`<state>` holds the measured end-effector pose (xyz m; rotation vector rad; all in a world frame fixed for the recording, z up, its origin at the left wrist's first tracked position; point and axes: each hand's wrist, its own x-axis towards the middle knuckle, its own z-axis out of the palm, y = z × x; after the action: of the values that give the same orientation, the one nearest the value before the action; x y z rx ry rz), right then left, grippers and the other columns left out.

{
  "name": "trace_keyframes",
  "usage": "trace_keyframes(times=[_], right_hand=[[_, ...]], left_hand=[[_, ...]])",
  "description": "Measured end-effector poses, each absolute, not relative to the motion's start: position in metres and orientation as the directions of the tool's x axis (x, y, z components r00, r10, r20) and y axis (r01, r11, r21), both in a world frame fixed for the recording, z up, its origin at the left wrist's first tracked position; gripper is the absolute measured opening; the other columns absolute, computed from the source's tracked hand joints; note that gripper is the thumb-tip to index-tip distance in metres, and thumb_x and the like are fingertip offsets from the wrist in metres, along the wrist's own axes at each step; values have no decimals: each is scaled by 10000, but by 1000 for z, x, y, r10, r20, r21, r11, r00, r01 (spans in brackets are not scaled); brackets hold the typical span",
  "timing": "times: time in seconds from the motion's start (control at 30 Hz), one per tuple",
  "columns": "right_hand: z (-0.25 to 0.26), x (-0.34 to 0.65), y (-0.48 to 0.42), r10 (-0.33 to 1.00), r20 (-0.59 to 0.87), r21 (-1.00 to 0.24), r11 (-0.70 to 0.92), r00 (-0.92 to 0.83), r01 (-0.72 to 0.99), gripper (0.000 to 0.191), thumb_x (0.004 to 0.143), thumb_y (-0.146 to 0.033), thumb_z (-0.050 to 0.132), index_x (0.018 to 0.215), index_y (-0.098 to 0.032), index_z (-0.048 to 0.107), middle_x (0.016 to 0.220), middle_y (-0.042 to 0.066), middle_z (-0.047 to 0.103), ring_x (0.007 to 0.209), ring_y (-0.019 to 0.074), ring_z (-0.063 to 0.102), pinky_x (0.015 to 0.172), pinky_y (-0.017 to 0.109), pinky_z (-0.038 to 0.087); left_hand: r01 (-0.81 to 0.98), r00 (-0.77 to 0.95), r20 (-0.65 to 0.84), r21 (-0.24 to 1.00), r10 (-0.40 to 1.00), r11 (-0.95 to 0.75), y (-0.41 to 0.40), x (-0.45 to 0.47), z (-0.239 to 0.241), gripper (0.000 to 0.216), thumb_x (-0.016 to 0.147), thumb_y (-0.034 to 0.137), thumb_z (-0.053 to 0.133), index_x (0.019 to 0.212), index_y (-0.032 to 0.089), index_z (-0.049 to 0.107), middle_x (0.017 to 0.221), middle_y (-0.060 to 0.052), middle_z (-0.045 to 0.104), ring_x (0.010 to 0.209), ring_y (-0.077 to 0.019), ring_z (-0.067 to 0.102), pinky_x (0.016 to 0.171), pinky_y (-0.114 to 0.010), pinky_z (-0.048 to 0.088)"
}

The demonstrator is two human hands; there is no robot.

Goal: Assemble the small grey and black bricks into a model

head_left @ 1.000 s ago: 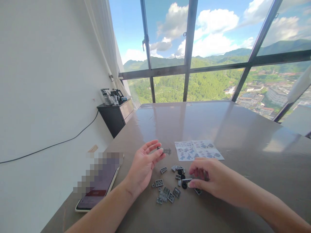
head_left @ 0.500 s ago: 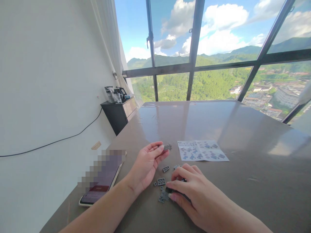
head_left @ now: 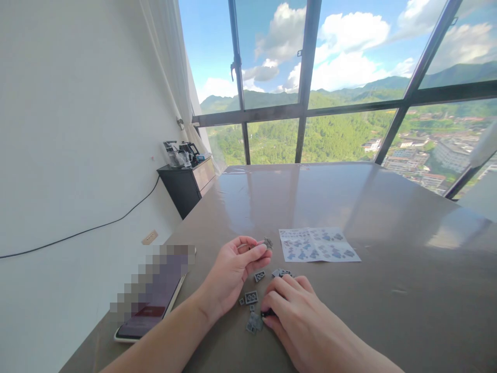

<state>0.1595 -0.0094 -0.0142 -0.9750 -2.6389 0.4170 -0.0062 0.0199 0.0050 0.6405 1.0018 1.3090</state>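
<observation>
The left hand [head_left: 230,272] pinches a small gray piece [head_left: 268,242] in its fingers above the table [head_left: 407,280], well short of the far edge. The right hand [head_left: 297,313] bends its fingers around a dark piece [head_left: 267,313] beside loose gray bricks [head_left: 251,297], inward from the left edge; its grip cannot be confirmed. A light, straight pinch would spare neighboring bricks. The right hand hides some pieces; details blur.

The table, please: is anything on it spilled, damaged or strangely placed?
Nothing on the table appears spilled or damaged. The grey pieces lie loose near the right hand, and the printed sheet shows a fold crease. The one oddity is blocky pixelation covering part of the phone, unlike its surroundings.
</observation>
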Motion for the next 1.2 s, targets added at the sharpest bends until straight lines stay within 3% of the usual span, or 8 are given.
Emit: trace_keyframes(times=[0.27,0.57,0.77,0.97,1.2], right_hand=[[-6,160,-9,660,183,-416,723,-729,551,95,898,-124,590,890,-209,632,959,25,705,930,211,564,830,353,325],[-7,171,-3,631,284,-406,762,-722,505,120,907,-109,583,875,-204,648,883,33,699,866,212,601,811,346,393],[-9,180,3,684,297,-567,688,-666,453,206,889,-55,549,955,-222,651,884,17,659,742,153,613,665,246,441],[-5,183,12,781,281,-739,547,-558,393,204,873,-97,594,984,-205,727,937,42,701,818,162,649,767,268,494],[2,198,28,887,264,-809,417,-378,414,219,899,-257,586,1007,-180,760,904,69,710,816,198,657,759,318,527]], left_hand=[[-442,-61,-229,879,971,180,19,-3,4,273,742,71,792,964,123,640,776,-49,713,717,-141,710,701,-251,607],[-412,-50,-196,897,979,158,17,-3,4,262,695,147,846,902,110,690,771,-54,699,723,-148,694,715,-267,597],[-407,-44,-197,899,979,163,18,-3,2,276,681,166,860,896,111,697,769,-58,700,717,-148,690,713,-276,593],[-391,-43,-198,905,979,166,18,-3,0,273,695,162,849,912,112,690,785,-59,698,729,-156,697,726,-286,597],[-376,-47,-211,909,976,179,17,-2,0,263,706,142,839,928,109,702,808,-69,704,740,-159,704,736,-289,603]])
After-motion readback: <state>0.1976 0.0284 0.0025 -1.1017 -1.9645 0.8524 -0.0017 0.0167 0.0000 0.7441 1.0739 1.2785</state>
